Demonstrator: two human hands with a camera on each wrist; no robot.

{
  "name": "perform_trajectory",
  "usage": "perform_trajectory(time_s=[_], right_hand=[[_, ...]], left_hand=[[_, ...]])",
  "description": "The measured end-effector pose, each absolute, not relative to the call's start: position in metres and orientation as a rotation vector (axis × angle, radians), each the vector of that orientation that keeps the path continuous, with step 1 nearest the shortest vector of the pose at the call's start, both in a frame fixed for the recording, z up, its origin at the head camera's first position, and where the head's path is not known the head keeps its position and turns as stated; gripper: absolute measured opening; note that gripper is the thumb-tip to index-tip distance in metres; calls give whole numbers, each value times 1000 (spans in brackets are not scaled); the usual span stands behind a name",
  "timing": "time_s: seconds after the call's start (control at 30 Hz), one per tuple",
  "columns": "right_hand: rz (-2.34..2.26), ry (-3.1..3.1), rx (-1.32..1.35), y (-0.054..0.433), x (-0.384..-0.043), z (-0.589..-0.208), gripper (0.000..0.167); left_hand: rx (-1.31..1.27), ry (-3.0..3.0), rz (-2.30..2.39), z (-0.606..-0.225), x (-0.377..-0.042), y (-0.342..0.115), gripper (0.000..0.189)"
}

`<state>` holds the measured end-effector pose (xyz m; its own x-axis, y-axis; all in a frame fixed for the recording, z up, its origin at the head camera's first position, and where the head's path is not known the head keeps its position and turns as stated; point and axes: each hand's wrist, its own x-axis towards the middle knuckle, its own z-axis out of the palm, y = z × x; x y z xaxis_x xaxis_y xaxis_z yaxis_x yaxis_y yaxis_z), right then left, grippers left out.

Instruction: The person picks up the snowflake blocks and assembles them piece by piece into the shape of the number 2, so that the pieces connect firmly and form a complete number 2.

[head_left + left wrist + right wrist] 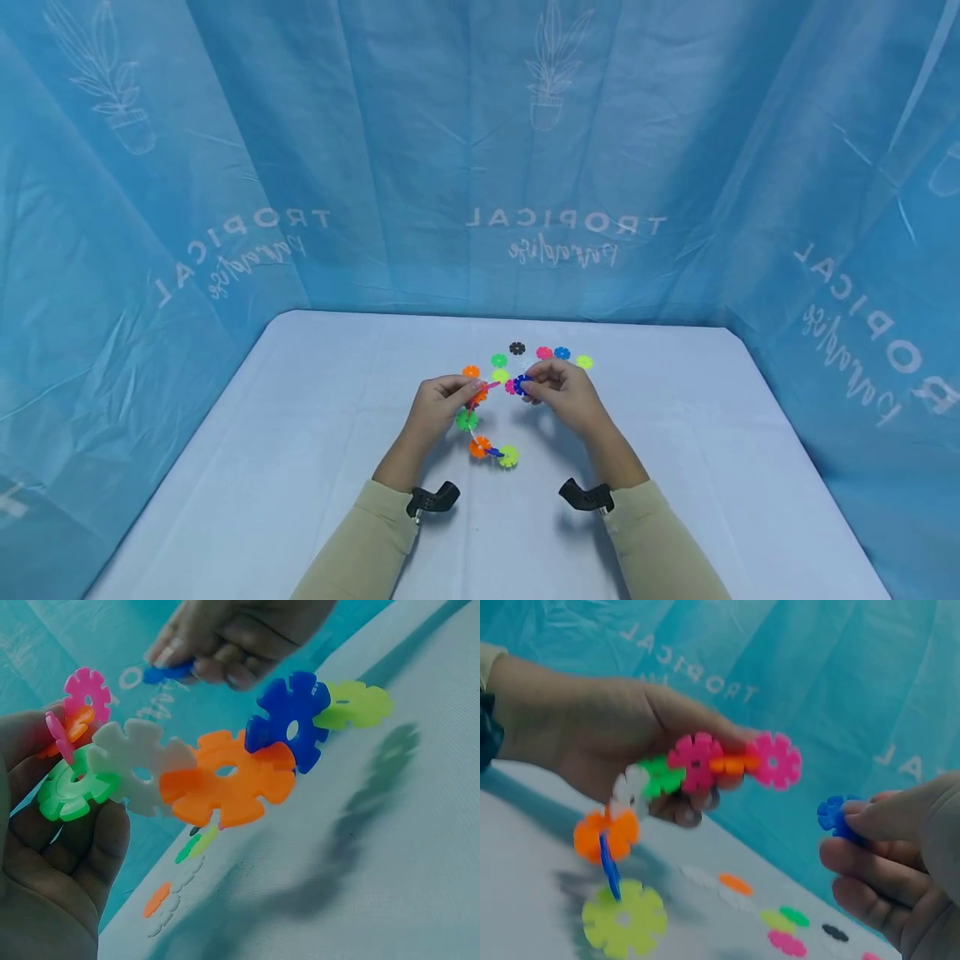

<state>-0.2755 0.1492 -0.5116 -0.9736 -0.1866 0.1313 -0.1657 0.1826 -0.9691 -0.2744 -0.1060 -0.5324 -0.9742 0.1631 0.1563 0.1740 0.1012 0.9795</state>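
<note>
My left hand (435, 408) holds up a chain of flower-shaped plastic discs slotted into one another, its thumb and fingers pinching the pink and orange end. From there hang a green disc (660, 774), a white disc (124, 765), an orange disc (217, 796), a dark blue disc (274, 720) and a yellow-green disc (604, 911) at the free end. Across a small gap, my right hand (573, 400) pinches a single blue disc (831, 816) between thumb and fingers. That disc faces the pink end disc (784, 772) and is apart from it.
Loose flower discs lie on the white table (337, 367) beyond the hands, among them a black disc (517, 348), a lighter blue disc (562, 353) and a yellow-green disc (584, 362). Blue printed curtain (420, 167) encloses the table at the back and sides.
</note>
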Motion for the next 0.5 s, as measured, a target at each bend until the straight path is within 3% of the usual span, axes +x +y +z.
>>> perform_trajectory(time_s=[0.5], right_hand=[[-2023, 2469, -400, 136, -262, -494, 14]], left_hand=[[-518, -2268, -2072, -531, -274, -107, 27]])
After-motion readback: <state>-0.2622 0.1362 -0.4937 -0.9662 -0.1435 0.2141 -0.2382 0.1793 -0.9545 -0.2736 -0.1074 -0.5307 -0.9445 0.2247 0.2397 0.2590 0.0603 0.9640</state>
